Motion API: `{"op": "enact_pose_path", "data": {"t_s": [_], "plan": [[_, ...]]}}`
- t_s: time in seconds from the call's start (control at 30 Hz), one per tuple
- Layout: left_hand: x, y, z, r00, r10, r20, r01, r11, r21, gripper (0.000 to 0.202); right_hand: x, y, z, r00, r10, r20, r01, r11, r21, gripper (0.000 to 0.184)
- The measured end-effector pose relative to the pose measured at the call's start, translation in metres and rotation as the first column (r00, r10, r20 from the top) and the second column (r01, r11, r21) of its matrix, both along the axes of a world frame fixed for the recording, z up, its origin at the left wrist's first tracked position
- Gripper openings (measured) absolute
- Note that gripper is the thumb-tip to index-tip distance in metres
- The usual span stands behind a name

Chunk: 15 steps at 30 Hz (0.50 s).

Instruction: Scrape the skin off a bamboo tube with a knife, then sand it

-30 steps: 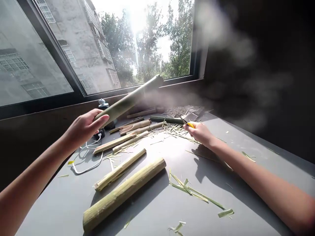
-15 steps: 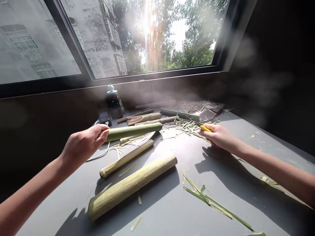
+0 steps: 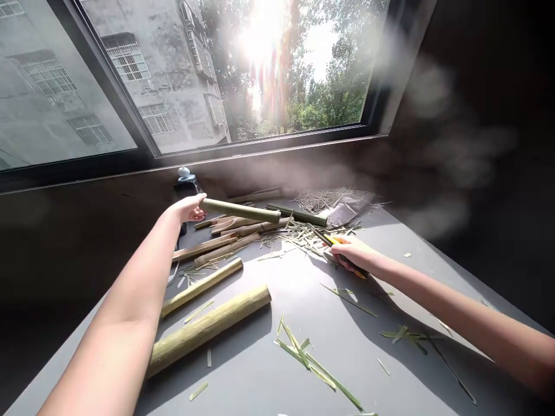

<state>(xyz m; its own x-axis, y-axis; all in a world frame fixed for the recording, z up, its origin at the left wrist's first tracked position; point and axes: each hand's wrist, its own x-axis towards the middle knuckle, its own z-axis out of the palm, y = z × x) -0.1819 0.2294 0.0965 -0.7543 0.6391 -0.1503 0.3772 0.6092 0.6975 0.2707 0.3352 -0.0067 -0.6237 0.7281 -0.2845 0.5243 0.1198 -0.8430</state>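
Note:
My left hand (image 3: 191, 208) is closed around one end of a green bamboo tube (image 3: 243, 211), raised over the pile at the back with its free end pointing right. In my right hand (image 3: 349, 252) is a utility knife (image 3: 332, 238) with a yellow and black handle. Its tip points left and away from me, close to a heap of thin bamboo shavings (image 3: 303, 237). Nearer to me lie a thick peeled bamboo tube (image 3: 212, 326) and a thinner peeled one (image 3: 203, 285), side by side on the grey table (image 3: 243, 387).
Behind the raised tube are split bamboo pieces (image 3: 236, 224) and a dark green bamboo length (image 3: 299, 215). Fine sticks (image 3: 321, 199) are heaped by the window wall. Loose green strips (image 3: 307, 358) lie in front. A dark bottle with a pale blue top (image 3: 185, 174) stands back left.
My left hand has carried the green tube farther back, and its free end now slants downward. My right hand still holds the knife. The view has shifted, bringing more of the knife into sight.

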Motion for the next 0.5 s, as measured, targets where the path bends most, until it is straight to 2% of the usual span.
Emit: {"op": "enact_pose_path", "data": {"t_s": [0.1,0.2,0.37,0.43,0.5], "plan": [[0.006,-0.014,-0.012,0.995,0.001,0.104,-0.001,1.0,-0.001,0.04,0.01,-0.011,0.0,0.999,-0.049,-0.012,0.049,0.998,0.024,0.034],[0.014,-0.026,-0.01,0.992,-0.046,0.114,0.049,0.999,-0.025,0.038,0.019,-0.023,-0.003,0.989,-0.137,-0.058,0.141,0.987,0.08,0.036],[0.026,-0.048,0.009,0.98,-0.192,-0.047,0.191,0.981,-0.031,0.035,0.032,-0.048,-0.008,0.962,-0.245,-0.122,0.264,0.947,0.18,0.036],[0.02,-0.065,0.013,0.961,-0.25,-0.116,0.248,0.968,-0.033,0.028,0.035,-0.059,-0.009,0.958,-0.253,-0.134,0.279,0.93,0.239,0.035],[0.004,-0.086,0.012,0.941,-0.234,-0.244,0.234,0.972,-0.029,0.025,0.036,-0.068,-0.01,0.962,-0.239,-0.133,0.27,0.91,0.315,0.033]]}}
